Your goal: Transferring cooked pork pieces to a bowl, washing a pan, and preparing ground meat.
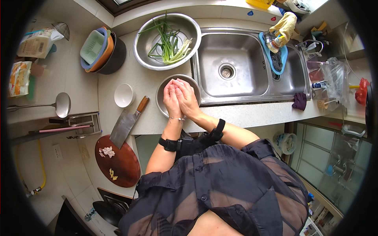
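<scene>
Over a small steel bowl [161, 101] on the counter, my left hand [172, 98] and my right hand [186, 98] are cupped together, side by side. Their fingers hide whatever may lie between the palms and most of the bowl's inside. Just behind the bowl, a large steel basin [144, 57] holds spring onions [169, 44]. To the left lies a cleaver [125, 125] with a wooden handle, its blade tip over a round wooden cutting board [118, 162]. Chopped pale pink pieces [107, 152] and yellowish pieces [112, 174] rest on the board. A white cup [124, 95] stands near the cleaver.
Right of the bowl is a double steel sink [236, 59] with a blue strainer basket [285, 56] across its divider. A purple cloth [299, 101] hangs at the counter's front edge. Nested plastic baskets [93, 48] stand back left; a steel ladle [62, 104] is on the left.
</scene>
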`<state>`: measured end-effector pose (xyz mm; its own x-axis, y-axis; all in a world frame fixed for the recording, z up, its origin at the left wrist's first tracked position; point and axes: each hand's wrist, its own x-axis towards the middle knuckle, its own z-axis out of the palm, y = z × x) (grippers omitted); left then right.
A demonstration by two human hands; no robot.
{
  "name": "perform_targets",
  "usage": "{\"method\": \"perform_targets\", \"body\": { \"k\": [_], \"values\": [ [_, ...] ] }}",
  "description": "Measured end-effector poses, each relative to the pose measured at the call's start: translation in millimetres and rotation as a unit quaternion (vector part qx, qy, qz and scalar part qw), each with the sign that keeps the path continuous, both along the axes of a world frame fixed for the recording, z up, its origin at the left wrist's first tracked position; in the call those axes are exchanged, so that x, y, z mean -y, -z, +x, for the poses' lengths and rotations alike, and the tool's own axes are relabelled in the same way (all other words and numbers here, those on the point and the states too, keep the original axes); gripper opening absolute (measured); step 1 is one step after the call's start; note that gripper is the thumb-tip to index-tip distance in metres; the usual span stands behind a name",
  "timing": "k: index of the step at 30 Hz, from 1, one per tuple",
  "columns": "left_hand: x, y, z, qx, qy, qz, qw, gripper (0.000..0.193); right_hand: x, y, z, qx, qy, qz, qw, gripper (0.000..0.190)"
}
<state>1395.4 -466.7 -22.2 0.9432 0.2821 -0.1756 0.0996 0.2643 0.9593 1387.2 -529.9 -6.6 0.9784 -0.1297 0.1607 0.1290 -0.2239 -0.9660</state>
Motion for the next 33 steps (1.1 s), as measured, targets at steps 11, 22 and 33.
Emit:
{"method": "perform_targets", "body": {
  "k": [11,22,33],
  "values": [
    [-42.3,8.2,-6.9,-0.055,0.011,-0.326,0.944,0.025,40.1,-15.3,2.5,-0.059,-0.083,-0.08,0.992,0.014],
    [-50.1,-9.0,-13.1,-0.004,0.007,-0.329,0.944,0.037,38.9,-24.9,10.7,-0.025,-0.113,-0.18,0.977,0.017],
    [-61.5,-17.1,-11.8,-0.062,0.155,-0.608,0.776,0.059,47.6,-40.8,36.1,-0.342,-0.104,0.465,0.81,0.025]
  ]
}}
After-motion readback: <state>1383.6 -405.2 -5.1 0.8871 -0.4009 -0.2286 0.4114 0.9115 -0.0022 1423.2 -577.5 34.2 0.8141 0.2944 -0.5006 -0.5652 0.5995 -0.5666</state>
